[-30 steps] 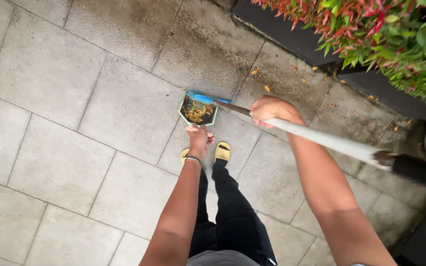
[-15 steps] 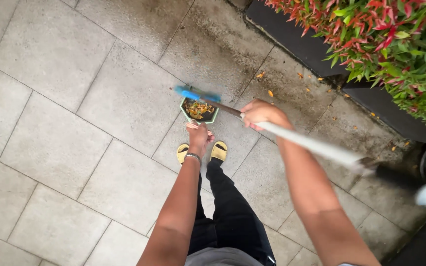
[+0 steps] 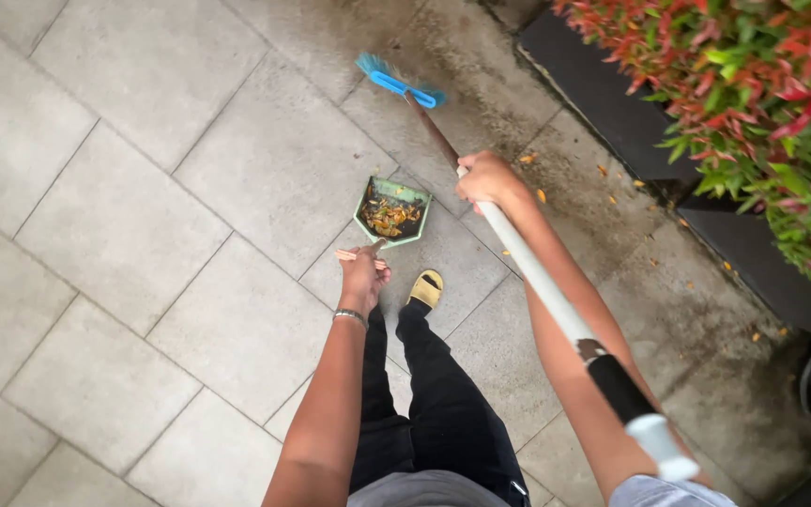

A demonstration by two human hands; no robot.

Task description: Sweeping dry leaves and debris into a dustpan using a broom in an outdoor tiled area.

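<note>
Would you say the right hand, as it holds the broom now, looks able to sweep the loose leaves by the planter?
Probably yes: the right hand grips the broom, and open paving lies before the leaves.

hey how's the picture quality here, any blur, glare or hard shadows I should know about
Head view: soft, even daylight, no hard shadows or glare; paving, dustpan and left hand look sharp; broom head slightly soft; the broom handle end nearest the camera is blurred; right hand grips the handle; wide-angle stretch at the edges.
</note>
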